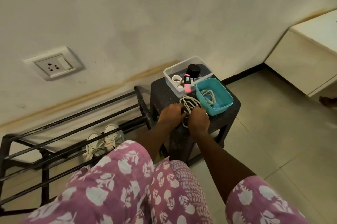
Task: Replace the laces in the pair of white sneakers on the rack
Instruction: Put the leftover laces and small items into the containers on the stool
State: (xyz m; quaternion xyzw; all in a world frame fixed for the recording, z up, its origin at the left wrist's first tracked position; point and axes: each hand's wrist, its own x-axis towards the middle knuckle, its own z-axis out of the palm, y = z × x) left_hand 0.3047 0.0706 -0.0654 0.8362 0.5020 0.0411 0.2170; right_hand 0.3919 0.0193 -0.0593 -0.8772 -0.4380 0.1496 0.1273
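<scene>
A pair of white laced sneakers (104, 141) stands on a lower shelf of the black metal rack (54, 129), partly behind its bars. On the dark plastic stool (162, 92) lies a coiled white lace (188, 104). My left hand (172, 114) and my right hand (198, 119) both grip this coil from either side, fingers curled around its loops. A second white lace (208, 96) lies in the teal box (222, 94) just to the right of my hands.
A clear plastic box (169, 76) at the stool's back holds a pink highlighter (187, 83), a black cylinder (194, 70) and a tape roll (176, 78). A wall socket (53, 65) is at left, a white cabinet (300, 59) at right.
</scene>
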